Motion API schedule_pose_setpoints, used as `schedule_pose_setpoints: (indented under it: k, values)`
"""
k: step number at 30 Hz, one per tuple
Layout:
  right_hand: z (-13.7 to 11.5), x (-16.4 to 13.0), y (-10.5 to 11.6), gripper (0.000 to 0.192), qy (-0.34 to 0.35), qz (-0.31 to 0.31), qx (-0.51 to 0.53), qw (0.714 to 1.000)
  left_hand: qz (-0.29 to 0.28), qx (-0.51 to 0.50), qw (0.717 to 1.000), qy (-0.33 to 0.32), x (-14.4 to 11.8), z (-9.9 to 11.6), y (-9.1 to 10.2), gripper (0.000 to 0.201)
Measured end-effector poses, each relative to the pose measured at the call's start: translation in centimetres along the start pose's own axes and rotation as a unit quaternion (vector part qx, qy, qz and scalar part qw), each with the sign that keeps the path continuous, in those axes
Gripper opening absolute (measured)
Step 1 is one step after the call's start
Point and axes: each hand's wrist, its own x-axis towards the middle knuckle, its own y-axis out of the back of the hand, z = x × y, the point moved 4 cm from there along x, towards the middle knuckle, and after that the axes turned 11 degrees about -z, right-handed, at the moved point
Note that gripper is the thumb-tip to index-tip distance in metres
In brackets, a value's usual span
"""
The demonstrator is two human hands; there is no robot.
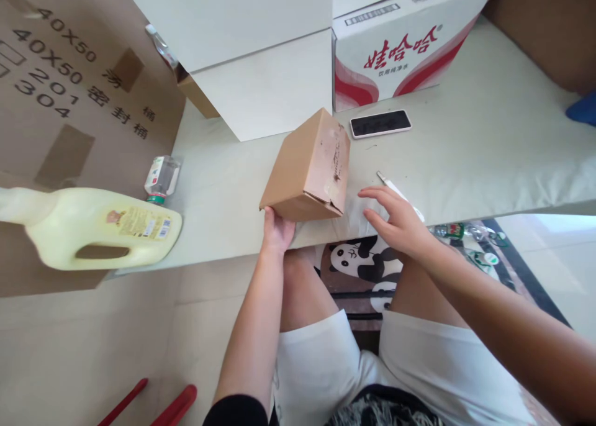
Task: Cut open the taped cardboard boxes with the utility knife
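A small brown cardboard box (307,165) stands tilted on the pale table (488,140), near its front edge. My left hand (277,227) grips the box's lower near corner from underneath. My right hand (395,221) lies just right of the box, fingers spread, resting on a clear plastic sheet or bag (354,218) at the table's edge. A thin white pen-like tool (395,190) lies right behind the fingers of that hand.
A phone (380,123) lies face up behind the box. A red-and-white carton (395,47) and white boxes (265,90) stand at the back. A yellow jug (97,227) and a small bottle (161,177) lie at left. Red handles (153,404) show on the floor.
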Motion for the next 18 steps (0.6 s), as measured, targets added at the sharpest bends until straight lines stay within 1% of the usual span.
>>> schedule_pose_setpoints:
  k: [2,3,4,6,8,10,12,15,18]
  values:
    - [-1.5,0.5,-0.6,0.035,0.018,0.002,0.031,0.999,-0.007,0.001,1.0,0.002,0.0,0.0,0.1,0.077]
    - [-1.9,0.7,-0.9,0.036,0.014,0.002,0.052,0.999,-0.012,0.004,1.0,0.003,0.0,-0.1,0.1,0.079]
    - [-2.1,1.0,-1.3,0.038,-0.005,0.002,0.08,0.997,-0.018,0.007,1.0,0.005,0.0,-0.1,0.0,0.079]
    - [-1.6,1.5,-2.0,0.045,-0.083,-0.001,0.16,0.984,-0.028,0.015,0.999,0.007,0.0,-0.2,0.0,0.081]
    - [-0.8,1.7,-2.8,0.05,-0.17,-0.006,0.254,0.952,-0.037,0.024,0.999,0.008,0.0,-0.5,-0.1,0.083]
    - [-0.2,1.7,-3.2,0.05,-0.222,-0.007,0.324,0.92,-0.042,0.034,0.999,0.005,-0.1,-0.7,0.0,0.088]
    - [-0.1,1.8,-3.1,0.049,-0.241,-0.003,0.353,0.904,-0.047,0.043,0.998,0.005,-0.2,-1.0,0.0,0.094]
    - [-0.2,1.9,-2.3,0.045,-0.251,0.0,0.362,0.898,-0.054,0.052,0.997,0.007,-0.4,-1.3,0.2,0.101]
    - [-0.4,2.3,-1.9,0.038,-0.261,-0.024,0.391,0.882,-0.063,0.052,0.997,0.013,-0.5,-1.5,0.4,0.102]
